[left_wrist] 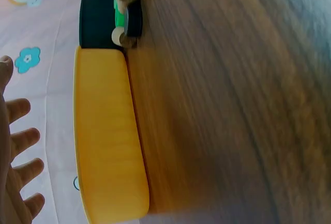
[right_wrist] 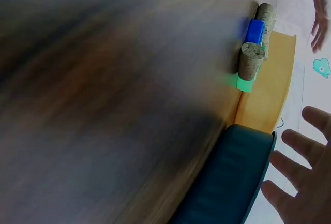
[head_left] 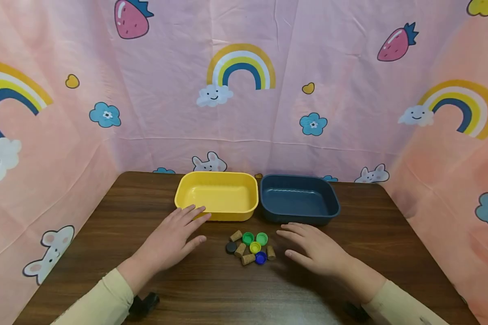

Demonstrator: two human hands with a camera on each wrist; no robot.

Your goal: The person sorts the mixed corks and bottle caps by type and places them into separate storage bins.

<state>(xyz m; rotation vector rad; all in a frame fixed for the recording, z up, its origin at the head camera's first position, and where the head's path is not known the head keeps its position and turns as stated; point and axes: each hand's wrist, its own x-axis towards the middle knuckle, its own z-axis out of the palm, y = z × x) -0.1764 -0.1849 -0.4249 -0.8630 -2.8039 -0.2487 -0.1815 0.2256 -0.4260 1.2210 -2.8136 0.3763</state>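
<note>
In the head view, a small cluster lies mid-table: several corks (head_left: 248, 259), two green bottle caps (head_left: 262, 239), a yellow cap (head_left: 255, 247), a blue cap (head_left: 260, 257) and a black cap (head_left: 231, 247). My left hand (head_left: 172, 241) is left of the cluster, fingers spread, its tips overlapping the front of the yellow tray (head_left: 217, 216). On the other side my right hand (head_left: 319, 248) extends its fingers toward the cluster, just in front of the dark blue tray (head_left: 298, 217). Neither hand holds anything. Both wrist views show spread fingers apart from the pieces.
The two trays stand side by side at the back of the brown wooden table (head_left: 211, 298). A pink printed cloth (head_left: 244, 122) encloses the back and sides. Dark straps or devices (head_left: 144, 304) sit below the wrists.
</note>
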